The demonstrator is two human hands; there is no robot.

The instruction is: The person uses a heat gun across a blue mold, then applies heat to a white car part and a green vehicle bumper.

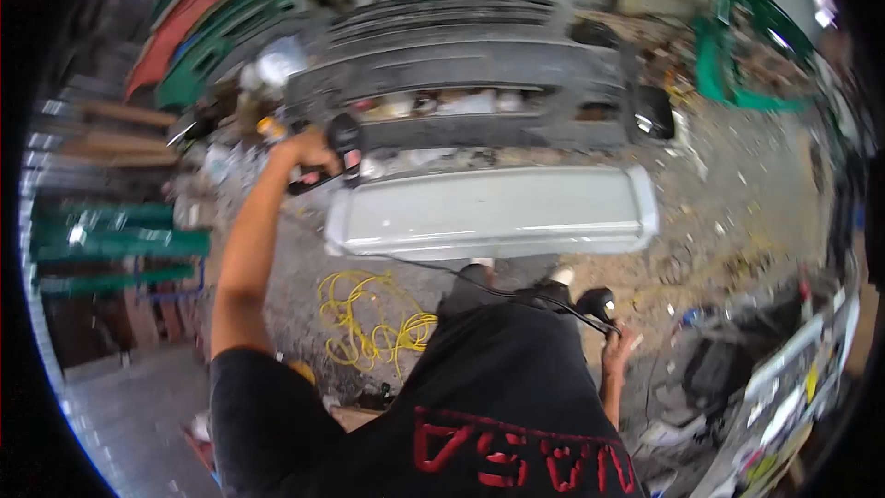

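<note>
My left hand (313, 151) is closed round a black power tool with red marks (346, 143), held up at the left end of a long glossy white panel (489, 212). Blur hides the tool's exact kind. Low on the right, my right hand (621, 343) has its fingers closed on a black cable (498, 292), which runs left along the panel's front edge. Just above that hand is a round black object (597, 302); what it is, and whether I hold it, I cannot tell.
Behind the panel stands a large grey vehicle bumper (461, 65). A yellow cord (373, 323) lies coiled on the floor by my legs. Green parts (120, 240) are stacked at left, and a green frame (705, 60) leans at the back right. Clutter and panels (784, 387) fill the lower right.
</note>
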